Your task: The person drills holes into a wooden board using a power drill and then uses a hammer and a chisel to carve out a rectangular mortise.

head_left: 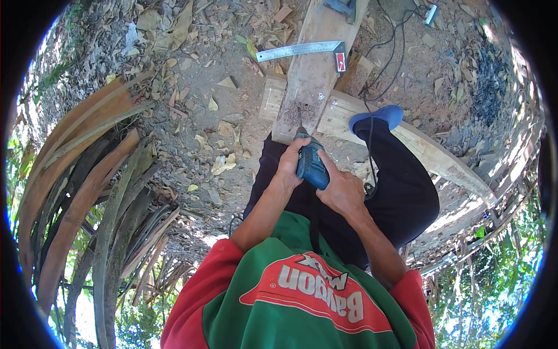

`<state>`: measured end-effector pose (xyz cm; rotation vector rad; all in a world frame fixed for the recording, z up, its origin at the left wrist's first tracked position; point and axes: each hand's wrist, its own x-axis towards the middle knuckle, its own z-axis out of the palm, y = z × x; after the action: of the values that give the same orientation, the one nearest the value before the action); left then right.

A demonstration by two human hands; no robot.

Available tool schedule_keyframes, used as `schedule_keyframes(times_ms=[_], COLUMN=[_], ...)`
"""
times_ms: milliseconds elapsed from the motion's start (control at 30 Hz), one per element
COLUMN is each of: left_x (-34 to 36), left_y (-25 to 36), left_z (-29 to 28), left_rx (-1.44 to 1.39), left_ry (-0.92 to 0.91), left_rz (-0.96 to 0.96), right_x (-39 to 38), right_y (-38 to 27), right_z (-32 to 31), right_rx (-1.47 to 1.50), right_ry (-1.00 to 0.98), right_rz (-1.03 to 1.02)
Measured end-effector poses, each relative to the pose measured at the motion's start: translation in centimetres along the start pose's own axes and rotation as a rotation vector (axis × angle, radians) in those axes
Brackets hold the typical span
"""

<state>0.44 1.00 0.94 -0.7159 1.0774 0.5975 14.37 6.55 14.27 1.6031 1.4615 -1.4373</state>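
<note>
A blue-green power drill points away from me, its bit down on a wooden plank. Wood shavings lie around the bit. My left hand is closed on the drill's left side near the front. My right hand wraps the drill from the right, toward its rear; its grip is partly hidden beneath. The plank lies lengthwise across a second board. Farther up the plank rests a metal try square with a red mark on its stock.
A blue tool sits at the plank's far end. A black cord trails over the ground on the right. My foot in a blue clog rests by the crossing board. Long weathered boards are stacked at left; dry leaves litter the dirt.
</note>
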Motion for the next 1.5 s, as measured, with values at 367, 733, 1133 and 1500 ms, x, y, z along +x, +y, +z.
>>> schedule_keyframes(times_ms=[367, 733, 1133, 1500], left_x=[-0.4, -0.2, -0.2, -0.8], left_y=[0.7, 1.0, 1.2, 1.5], left_z=[0.4, 1.1, 1.5, 1.8], left_rx=[0.108, 0.065, 0.041, 0.081], left_ry=[0.017, 0.046, 0.020, -0.028], left_rz=[-0.019, -0.054, -0.044, -0.008], right_x=[-0.7, 0.5, 1.4, 1.1], right_y=[-0.1, 0.2, 0.7, 0.5], right_z=[1.3, 0.3, -0.4, 0.2], right_rx=[0.104, 0.023, -0.038, -0.028], right_ry=[0.065, 0.012, 0.002, 0.043], right_rz=[0.025, 0.021, -0.046, -0.060])
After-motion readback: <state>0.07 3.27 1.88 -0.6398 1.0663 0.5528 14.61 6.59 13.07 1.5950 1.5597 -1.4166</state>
